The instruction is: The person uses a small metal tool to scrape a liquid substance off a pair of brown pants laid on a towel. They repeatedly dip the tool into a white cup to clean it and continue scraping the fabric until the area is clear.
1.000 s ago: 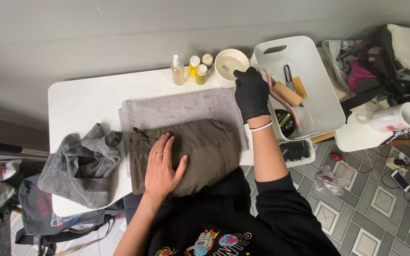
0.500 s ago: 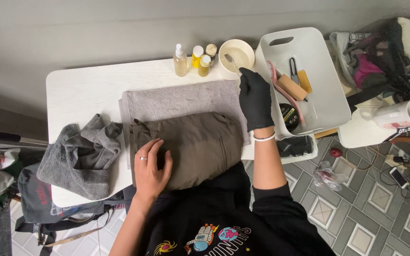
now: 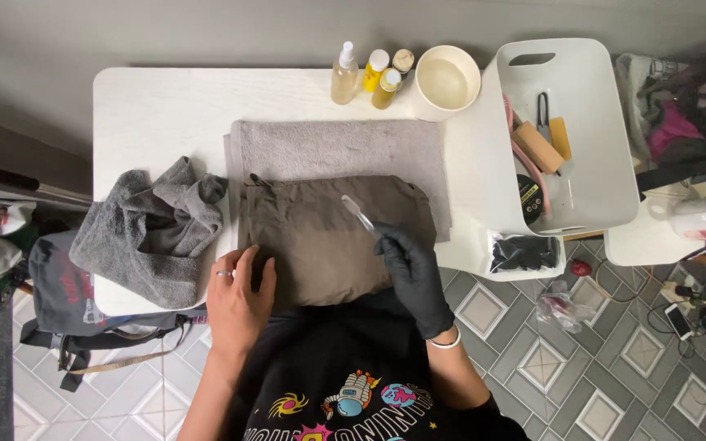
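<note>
so the right hand (image 3: pixel 413 273), in a black glove, is pinched around a small clear brush (image 3: pixel 358 212) with the head pointing up-left, sitting right over the brown garment (image 3: pixel 320 237). left hand (image 3: pixel 239 298) is bare with a ring on it, fingers spread fairly wide and pressed flat on the lower left edge of the garment, not gripping anything. the garment is folded and lies on a grey towel (image 3: pixel 337 151) spread out in the middle of the white table (image 3: pixel 161 114). crumpled grey cloth (image 3: pixel 153 229) sits just left of it, hanging off the table edge a bit. along the back edge there's a spray bottle (image 3: pixel 343 75), a few little yellow bottles (image 3: pixel 384 75) beside it and a cream bowl (image 3: pixel 444 82). white bin (image 3: pixel 598 122) on the right has tools in it, can't really tell what they all are.
</note>
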